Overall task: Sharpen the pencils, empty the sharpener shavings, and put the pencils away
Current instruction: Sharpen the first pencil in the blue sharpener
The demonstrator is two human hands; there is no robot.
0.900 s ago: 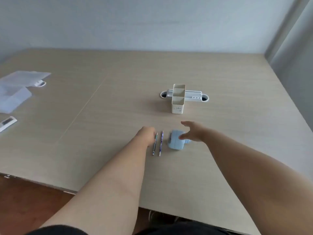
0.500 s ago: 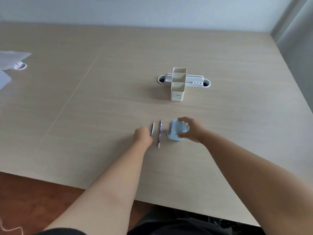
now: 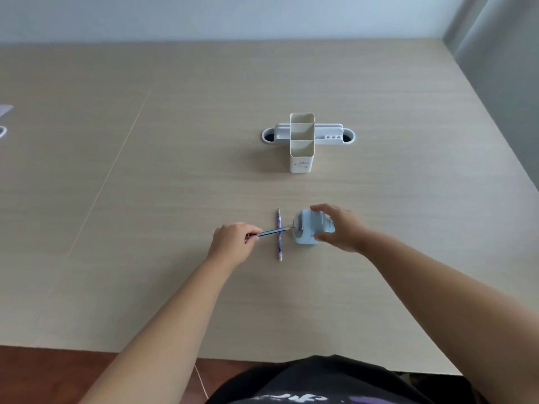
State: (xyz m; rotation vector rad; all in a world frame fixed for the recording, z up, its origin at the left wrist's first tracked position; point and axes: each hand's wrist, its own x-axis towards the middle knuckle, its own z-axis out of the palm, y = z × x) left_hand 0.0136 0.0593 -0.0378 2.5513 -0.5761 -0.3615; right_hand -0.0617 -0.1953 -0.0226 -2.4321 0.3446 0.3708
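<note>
My left hand (image 3: pixel 233 243) pinches a dark blue pencil (image 3: pixel 269 233) and holds it level above the table, its tip pointing right and almost touching the face of the light blue sharpener (image 3: pixel 309 227). My right hand (image 3: pixel 339 228) grips that sharpener from the right side, tilted on the table. A second, purple patterned pencil (image 3: pixel 279 237) lies flat on the wood, tip away from me, and the held pencil crosses over it. Behind them stands a cream pencil holder (image 3: pixel 302 141) with open compartments.
A white cable grommet tray (image 3: pixel 329 134) is set into the wooden table (image 3: pixel 175 170) right behind the holder. White papers (image 3: pixel 4 112) lie at the far left edge. The table's near edge runs just in front of my body.
My left hand has lifted the dark pencil and turned it sideways toward the sharpener. My right hand has closed on the sharpener and tipped it. The camera has tilted downward.
</note>
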